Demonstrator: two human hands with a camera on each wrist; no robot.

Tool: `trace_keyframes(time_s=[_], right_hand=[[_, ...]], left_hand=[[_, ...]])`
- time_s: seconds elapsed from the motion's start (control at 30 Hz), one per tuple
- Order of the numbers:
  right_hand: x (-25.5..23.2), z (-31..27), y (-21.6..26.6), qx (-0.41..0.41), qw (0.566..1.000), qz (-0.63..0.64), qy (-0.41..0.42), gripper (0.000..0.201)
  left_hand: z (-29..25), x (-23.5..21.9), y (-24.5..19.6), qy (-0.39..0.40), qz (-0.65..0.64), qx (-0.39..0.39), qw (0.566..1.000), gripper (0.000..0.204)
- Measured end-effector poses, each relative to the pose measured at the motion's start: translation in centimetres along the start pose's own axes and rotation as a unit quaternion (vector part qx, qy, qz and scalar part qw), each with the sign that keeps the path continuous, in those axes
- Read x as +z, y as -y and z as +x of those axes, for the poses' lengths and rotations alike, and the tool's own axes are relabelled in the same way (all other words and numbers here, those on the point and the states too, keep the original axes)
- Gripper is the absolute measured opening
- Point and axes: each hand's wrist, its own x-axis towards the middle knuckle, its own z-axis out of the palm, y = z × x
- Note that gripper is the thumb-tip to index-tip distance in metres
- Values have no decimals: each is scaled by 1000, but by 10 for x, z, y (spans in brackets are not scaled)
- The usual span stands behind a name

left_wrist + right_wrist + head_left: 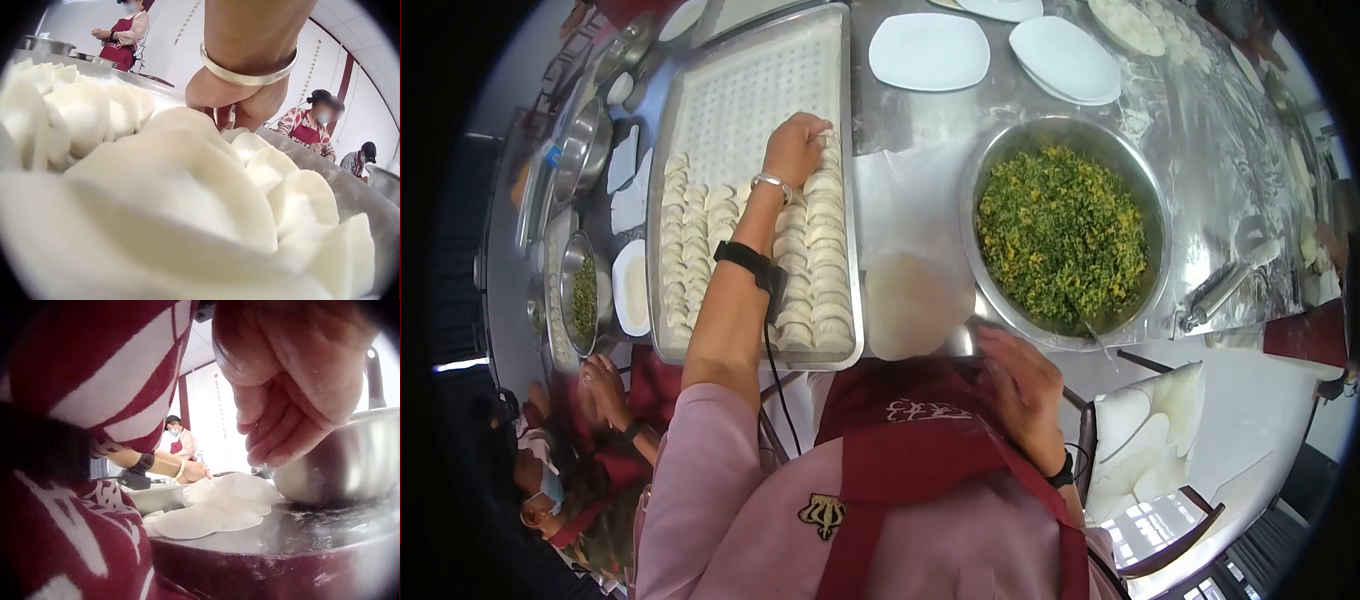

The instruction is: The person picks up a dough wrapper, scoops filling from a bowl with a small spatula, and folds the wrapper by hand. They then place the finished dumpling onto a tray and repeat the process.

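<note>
Over a perforated metal tray, my left hand pinches a dumpling at the far end of the rightmost row. The left wrist view shows the fingers of that hand bent down behind large, near dumplings, which hide most of the pinched one. Rows of folded dumplings fill the near part of the tray. My right hand hangs at the table's near edge with loosely curled fingers and nothing in it. Beside it lie overlapping round dough wrappers, also in the right wrist view.
A large steel bowl of chopped green and yellow filling stands right of the wrappers. White plates lie at the far side. A rolling pin rests at the right. Bowls and another person's hands are at the left.
</note>
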Motion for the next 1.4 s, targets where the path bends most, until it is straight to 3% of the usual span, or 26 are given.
trace_keyframes(time_s=[0.07,0.17,0.27,0.43,0.57,0.67,0.8,0.93,1.03,1.2,1.3,1.33,1.4], right_hand=[[6,1,-4,-19,1000,0,6,27],[22,3,-24,-87,996,-12,4,27],[30,2,-25,-84,996,1,29,23],[44,-8,-39,-96,994,-46,9,21],[51,-4,-37,-112,991,-73,-3,24],[59,3,-35,-166,981,-98,14,29],[72,0,-37,-179,975,-128,25,35],[76,-3,-46,-207,970,-125,6,28],[75,-5,-49,-228,966,-119,-3,20],[79,1,-52,-253,958,-134,-28,11],[78,4,-41,-172,982,-46,-67,7],[76,4,-36,-76,995,30,-64,7],[70,5,-21,116,976,177,-58,7]], left_hand=[[-3,-2,-3,-1,12,14,1000,31],[-22,-17,-38,-95,-71,44,992,27],[-66,-45,-107,-17,-208,22,978,23],[-167,-52,-181,60,-260,-41,963,19],[-229,-19,-193,54,-372,-116,920,16],[-259,-7,-196,87,-379,-146,910,15],[-291,4,-191,114,-352,-170,913,15],[-307,12,-180,133,-315,-169,924,18],[-305,10,-176,211,-340,-247,883,18],[-306,15,-172,201,-462,-305,808,20],[-302,8,-180,187,-528,-298,773,27],[-300,6,-185,181,-549,-292,762,30],[-289,-2,-198,164,-627,-327,688,40]])
